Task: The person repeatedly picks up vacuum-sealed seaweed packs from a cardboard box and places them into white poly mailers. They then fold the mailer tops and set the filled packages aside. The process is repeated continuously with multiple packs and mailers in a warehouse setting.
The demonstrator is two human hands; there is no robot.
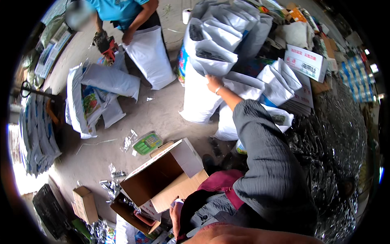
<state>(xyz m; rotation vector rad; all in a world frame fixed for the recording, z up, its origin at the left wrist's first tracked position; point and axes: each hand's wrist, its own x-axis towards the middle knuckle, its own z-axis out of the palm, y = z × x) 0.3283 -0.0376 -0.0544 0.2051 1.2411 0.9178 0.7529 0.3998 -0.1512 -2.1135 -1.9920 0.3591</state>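
My right hand (pixel 214 84), with a pale band at its wrist, grips the upper edge of a white woven sack (pixel 199 97). That sack stands upright at the front of a cluster of filled, open-topped sacks. My left hand (pixel 175 215) is low, beside the flap of an open cardboard box (pixel 166 177). A small pale thing (pixel 179 202) shows at its fingers, too hidden to name. The box lies tilted with its mouth towards me. A second open cardboard box (pixel 128 213) sits below it, with a reddish thing inside.
Across the floor a person in a blue shirt (pixel 122 10) holds a red and black power tool (pixel 105 47) and a white sack (pixel 149 58). Filled sacks (pixel 109 79) lie in a heap nearby. A green plastic case (pixel 148 142) rests on the concrete. Black plastic film (pixel 320 146) spreads at right.
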